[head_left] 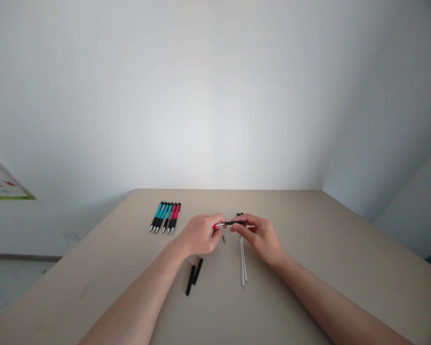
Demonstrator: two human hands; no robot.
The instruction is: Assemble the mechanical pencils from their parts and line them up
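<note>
My left hand (201, 235) is closed around a red pen barrel (214, 226), most of it hidden by the fingers. A thin white refill (220, 224) sticks out of the barrel toward the right. With thumb and fingertips my right hand (260, 235) pinches a slim black pen grip (234, 222), in line with the refill and meeting its end. Whether the refill runs inside the grip I cannot tell. Just below the hands lies a small greyish piece (223, 238), too small to make out. White refills (243, 263) lie under and in front of my right hand.
Two black pen grips (190, 280) lie beside my left forearm. Farther back on the left, a row of several blue and red pens (165, 218) rests on the beige table (294, 211). A white wall (215, 96) rises behind the table's far edge.
</note>
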